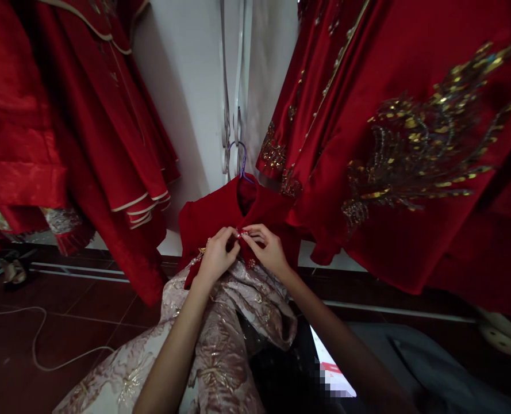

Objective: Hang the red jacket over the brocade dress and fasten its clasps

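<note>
A dark red garment with an open neck hangs on a purple hanger in front of me. At its front opening, my left hand pinches the cloth edge with thumb and forefinger. My right hand pinches the same edge from the other side, the fingertips of both hands nearly meeting. Something small, red and shiny shows between them, possibly a fastener, too small to name surely. Gold trim shows beside the left hand. Below both wrists lies a pale pink brocade garment with gold flowers, its sleeve drooping to the right.
Red garments hang at left. On the right hangs a red dress with gold sequin embroidery. White metal bars run down the wall. A pale cable and a pair of shoes are on the floor; a lit screen shows below.
</note>
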